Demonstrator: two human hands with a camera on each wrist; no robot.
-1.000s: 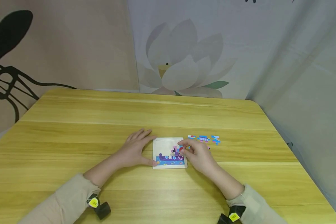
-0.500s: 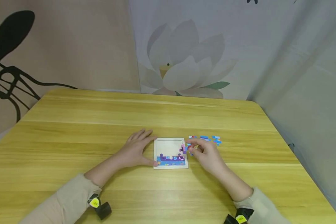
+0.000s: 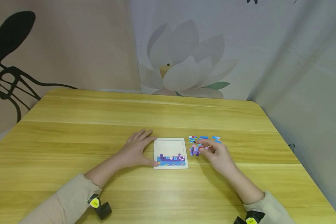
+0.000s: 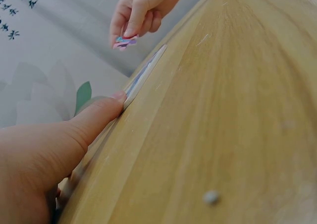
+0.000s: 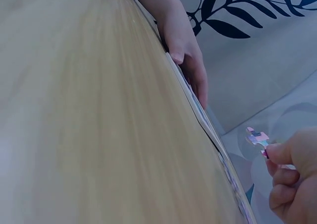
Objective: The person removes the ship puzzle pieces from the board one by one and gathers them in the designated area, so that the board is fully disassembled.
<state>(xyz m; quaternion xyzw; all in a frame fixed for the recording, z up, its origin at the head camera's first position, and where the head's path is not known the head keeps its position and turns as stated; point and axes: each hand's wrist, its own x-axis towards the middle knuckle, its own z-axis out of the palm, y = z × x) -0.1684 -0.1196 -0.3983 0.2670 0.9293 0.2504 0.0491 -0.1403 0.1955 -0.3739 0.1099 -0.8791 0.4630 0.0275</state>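
Note:
A square puzzle board (image 3: 170, 147) with a pale rim lies on the table. Its lower part holds joined puzzle pieces (image 3: 170, 161) with a purple boat on blue water; above them the bare backing shows. My left hand (image 3: 134, 150) rests at the board's left side, fingers spread, with the thumb (image 4: 101, 116) touching the near left corner. To the right of the board, my right hand (image 3: 217, 154) pinches a pink and purple puzzle piece (image 5: 257, 137) between thumb and fingertips. That piece is held in the air, over or in front of the loose pieces.
Several loose blue puzzle pieces (image 3: 192, 139) lie right of the board, partly hidden by my right hand. The wooden table (image 3: 128, 109) reaches back to a wall curtain (image 3: 190, 56) with a flower print. A wrist camera (image 3: 102, 210) sits on the left sleeve.
My right hand has moved right, off the board, carrying the pink and purple puzzle piece out over the loose pieces. The left hand and the board have stayed in place.

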